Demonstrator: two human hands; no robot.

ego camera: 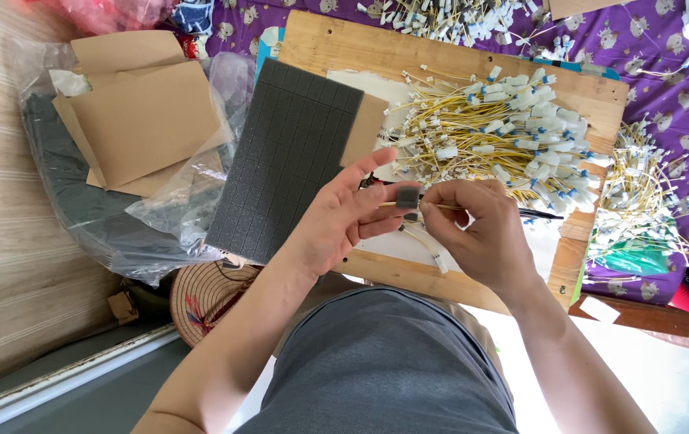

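My left hand (343, 215) pinches a small dark grey foam square (408, 196) between thumb and fingers. My right hand (478, 229) meets it from the right, its fingers closed on a thin yellow wire (429, 206) that runs into the foam square. A white connector end of the wire (440, 263) hangs below my hands. Both hands hover over a wooden board (336, 44) on my lap. A scored sheet of dark grey foam squares (284, 157) lies on the board just left of my left hand.
A heap of yellow wires with white and blue connectors (505, 133) covers the board's right half; another bundle (637, 201) lies on purple patterned cloth (666, 96). Black tweezers (541, 214) rest by my right hand. Brown cardboard pieces (143, 120) on plastic bags sit left. A woven fan (208, 297) lies below.
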